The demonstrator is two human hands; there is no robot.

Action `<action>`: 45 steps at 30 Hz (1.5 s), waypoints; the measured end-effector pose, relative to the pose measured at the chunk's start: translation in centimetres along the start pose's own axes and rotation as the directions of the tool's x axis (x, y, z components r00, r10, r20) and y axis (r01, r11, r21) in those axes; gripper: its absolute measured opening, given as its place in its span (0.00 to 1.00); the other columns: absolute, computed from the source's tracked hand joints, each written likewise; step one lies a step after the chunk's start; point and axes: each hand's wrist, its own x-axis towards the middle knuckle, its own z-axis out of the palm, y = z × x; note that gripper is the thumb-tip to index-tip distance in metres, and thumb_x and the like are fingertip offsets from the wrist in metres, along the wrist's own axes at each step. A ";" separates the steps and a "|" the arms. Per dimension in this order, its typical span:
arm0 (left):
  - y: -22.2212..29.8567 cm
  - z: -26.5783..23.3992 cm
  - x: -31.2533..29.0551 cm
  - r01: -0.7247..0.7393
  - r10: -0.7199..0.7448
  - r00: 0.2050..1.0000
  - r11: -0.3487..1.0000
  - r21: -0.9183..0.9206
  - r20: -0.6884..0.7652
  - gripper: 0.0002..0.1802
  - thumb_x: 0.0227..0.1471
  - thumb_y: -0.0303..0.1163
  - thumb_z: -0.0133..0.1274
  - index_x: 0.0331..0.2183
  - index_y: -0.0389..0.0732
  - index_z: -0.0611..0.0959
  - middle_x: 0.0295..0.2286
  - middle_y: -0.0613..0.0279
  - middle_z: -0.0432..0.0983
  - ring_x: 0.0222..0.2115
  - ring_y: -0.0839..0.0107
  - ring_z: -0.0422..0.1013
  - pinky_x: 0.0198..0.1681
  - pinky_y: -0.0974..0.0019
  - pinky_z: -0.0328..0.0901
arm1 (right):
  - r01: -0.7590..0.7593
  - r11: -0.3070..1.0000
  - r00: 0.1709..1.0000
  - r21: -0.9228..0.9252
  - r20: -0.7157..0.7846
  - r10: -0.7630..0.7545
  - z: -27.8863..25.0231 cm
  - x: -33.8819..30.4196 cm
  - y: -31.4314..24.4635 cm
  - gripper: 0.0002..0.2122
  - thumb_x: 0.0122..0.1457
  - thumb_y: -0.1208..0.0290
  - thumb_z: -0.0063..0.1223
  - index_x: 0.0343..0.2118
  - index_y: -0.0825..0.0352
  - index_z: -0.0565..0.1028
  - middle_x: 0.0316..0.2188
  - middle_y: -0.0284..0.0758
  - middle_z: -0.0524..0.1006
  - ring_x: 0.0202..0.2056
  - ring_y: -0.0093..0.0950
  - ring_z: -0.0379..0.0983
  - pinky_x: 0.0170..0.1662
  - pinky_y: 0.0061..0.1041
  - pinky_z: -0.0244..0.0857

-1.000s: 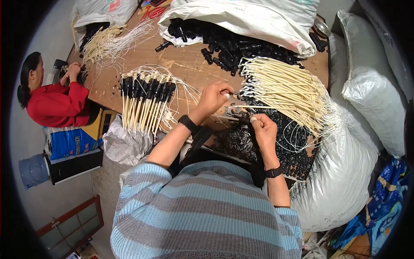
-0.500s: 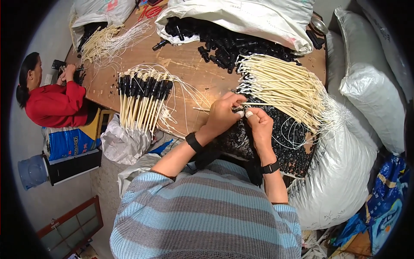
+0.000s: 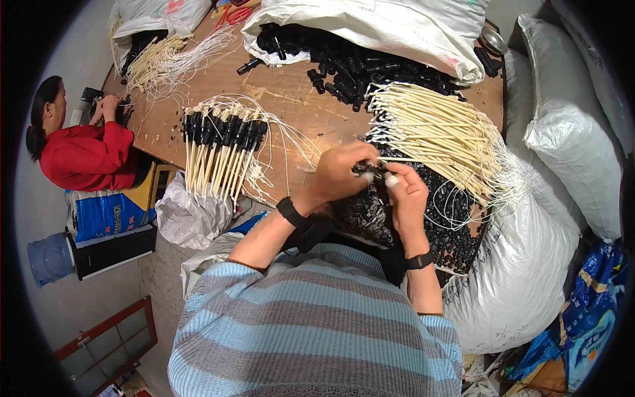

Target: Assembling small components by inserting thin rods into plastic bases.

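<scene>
where your left hand [image 3: 338,175] nearly meets your right hand [image 3: 409,192], the dark pieces [image 3: 368,169] sit in the left's curled grasp, just left of the right one, whose grip i cannot tell; a pale rod [image 3: 405,159], long axis left to right, lies just beyond.

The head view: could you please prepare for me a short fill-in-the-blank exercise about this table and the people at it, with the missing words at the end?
1. A black part shows between the left hand and the ____ hand.
2. The cream tubes with black sleeves lie to the ____ of both hands.
3. The co-worker's sleeve is ____.
4. The open sack of black fittings is mostly ____.

Missing words: right; left; red; white.
</scene>
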 end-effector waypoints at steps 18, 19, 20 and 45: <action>0.6 -2.0 0.2 0.360 -0.398 0.846 0.917 0.170 0.355 0.18 0.36 0.25 0.54 0.35 0.40 0.84 0.26 0.48 0.77 0.24 0.51 0.73 0.29 0.59 0.67 | 0.647 0.382 0.732 -0.659 0.398 -0.553 0.4 0.3 0.1 0.14 0.48 0.81 0.54 0.40 0.65 0.79 0.21 0.37 0.76 0.19 0.34 0.74 0.23 0.27 0.67; 1.1 -2.3 0.5 0.457 -0.489 0.795 0.872 0.177 0.359 0.18 0.36 0.25 0.54 0.36 0.40 0.84 0.26 0.48 0.77 0.24 0.51 0.73 0.28 0.59 0.67 | 0.650 0.382 0.730 -0.657 0.402 -0.552 0.6 0.3 -0.2 0.14 0.48 0.81 0.54 0.40 0.65 0.79 0.21 0.37 0.76 0.19 0.34 0.74 0.23 0.27 0.67; 0.9 -2.5 0.2 0.462 -0.494 0.796 0.869 0.177 0.349 0.18 0.36 0.25 0.54 0.36 0.40 0.84 0.26 0.48 0.77 0.24 0.51 0.73 0.28 0.59 0.67 | 0.647 0.322 0.731 -0.691 0.443 -0.520 0.8 0.2 -0.6 0.14 0.49 0.81 0.54 0.40 0.65 0.80 0.20 0.37 0.76 0.19 0.34 0.74 0.23 0.27 0.67; -3.4 -10.8 0.1 0.066 0.042 0.981 0.846 0.529 -0.190 0.23 0.38 0.25 0.56 0.42 0.40 0.80 0.42 0.55 0.76 0.46 0.55 0.70 0.50 0.57 0.66 | 0.456 0.229 0.868 -0.860 0.373 -0.329 0.3 3.2 -1.3 0.09 0.48 0.74 0.62 0.33 0.67 0.79 0.31 0.41 0.78 0.34 0.41 0.74 0.37 0.33 0.67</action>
